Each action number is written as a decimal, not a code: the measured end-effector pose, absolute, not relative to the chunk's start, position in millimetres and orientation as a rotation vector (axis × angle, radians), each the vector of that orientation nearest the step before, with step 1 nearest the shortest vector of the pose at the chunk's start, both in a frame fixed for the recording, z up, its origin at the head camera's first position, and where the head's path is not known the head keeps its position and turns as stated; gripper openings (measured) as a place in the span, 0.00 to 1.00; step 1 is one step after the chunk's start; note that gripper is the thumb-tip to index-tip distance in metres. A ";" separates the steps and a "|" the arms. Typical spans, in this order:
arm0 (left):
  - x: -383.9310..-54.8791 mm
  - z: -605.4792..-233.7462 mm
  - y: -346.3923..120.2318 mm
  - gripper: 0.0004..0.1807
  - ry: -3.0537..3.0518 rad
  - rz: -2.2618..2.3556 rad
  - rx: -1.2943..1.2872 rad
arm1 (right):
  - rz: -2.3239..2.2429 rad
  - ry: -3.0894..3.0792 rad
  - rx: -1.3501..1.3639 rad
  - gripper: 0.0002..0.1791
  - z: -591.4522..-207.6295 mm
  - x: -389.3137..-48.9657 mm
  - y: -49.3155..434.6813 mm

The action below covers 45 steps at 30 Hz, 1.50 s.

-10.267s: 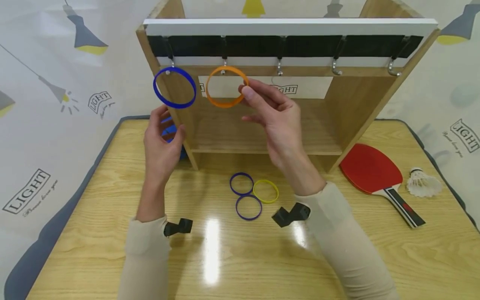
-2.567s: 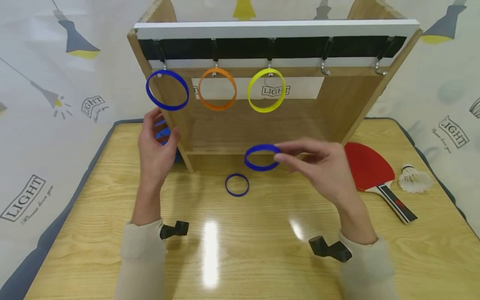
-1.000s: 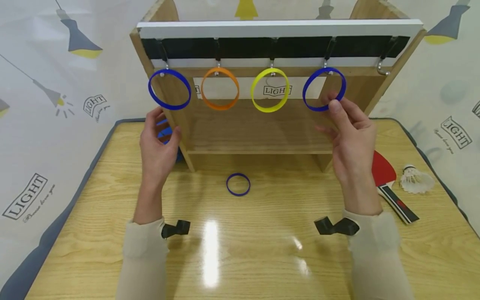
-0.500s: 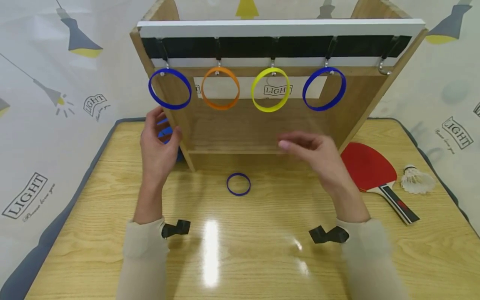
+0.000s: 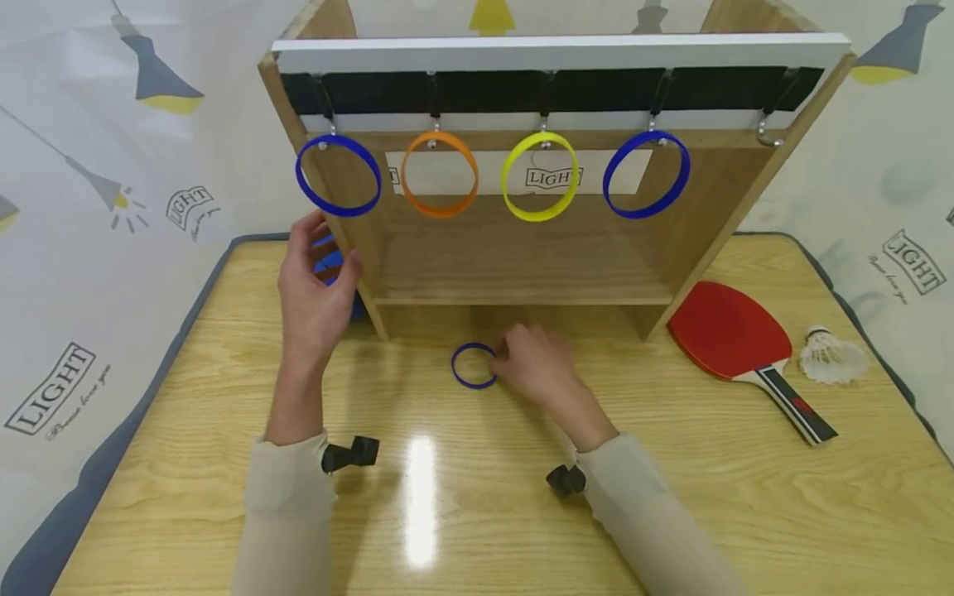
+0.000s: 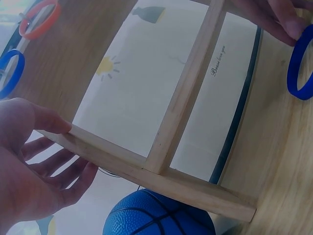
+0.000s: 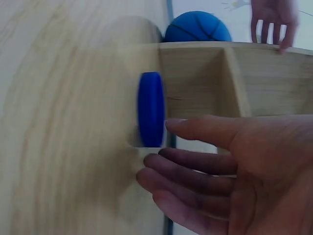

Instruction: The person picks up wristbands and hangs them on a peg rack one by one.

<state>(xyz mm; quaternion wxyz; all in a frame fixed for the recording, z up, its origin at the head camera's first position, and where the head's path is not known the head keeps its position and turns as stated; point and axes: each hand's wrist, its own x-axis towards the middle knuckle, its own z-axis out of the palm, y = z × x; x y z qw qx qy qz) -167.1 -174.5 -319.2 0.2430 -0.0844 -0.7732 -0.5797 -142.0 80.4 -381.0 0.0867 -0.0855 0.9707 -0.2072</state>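
Note:
On the table in front of the wooden shelf [image 5: 522, 248] lies a blue silicone wristband [image 5: 455, 366]. My right hand [image 5: 538, 364] is at its right edge. In the right wrist view, the thumb and fingers are apart beside this band [image 7: 150, 110], not clearly pinching it. My left hand [image 5: 316, 285] holds the shelf's left side panel [image 6: 117, 156], thumb on one side and fingers on the other. From the hook rail [image 5: 492, 91] hang a blue wristband [image 5: 301, 178], an orange wristband [image 5: 403, 178], a yellow wristband [image 5: 505, 182] and another blue wristband [image 5: 607, 182]. The rightmost hook [image 5: 763, 136] bears no band.
To the right of the shelf lies a red table tennis bat [image 5: 734, 331], partly against the shelf's leg, with a shuttlecock [image 5: 831, 356] farther right. A blue ball [image 6: 156, 215] sits behind my left hand, outside the left panel.
The orange, yellow and one more blue wristband have come to hang on hooks. My right hand has let go of that blue band and moved down-left to the table. My left hand stays put.

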 end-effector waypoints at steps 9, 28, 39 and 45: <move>-164.2 -316.1 -171.4 0.26 -2.117 -1.596 -0.220 | -0.774 2.911 -0.253 0.06 -394.2 -146.2 84.6; -145.2 -292.3 -158.9 0.24 -2.111 -1.602 -0.215 | -0.875 2.994 -0.546 0.10 -356.8 -128.3 136.6; -144.9 -291.3 -159.3 0.25 -2.114 -1.601 -0.227 | -0.754 2.951 -0.519 0.09 -359.7 -127.9 138.9; -144.0 -291.4 -159.7 0.24 -2.110 -1.600 -0.232 | -0.769 2.938 -0.528 0.09 -358.3 -127.9 139.6</move>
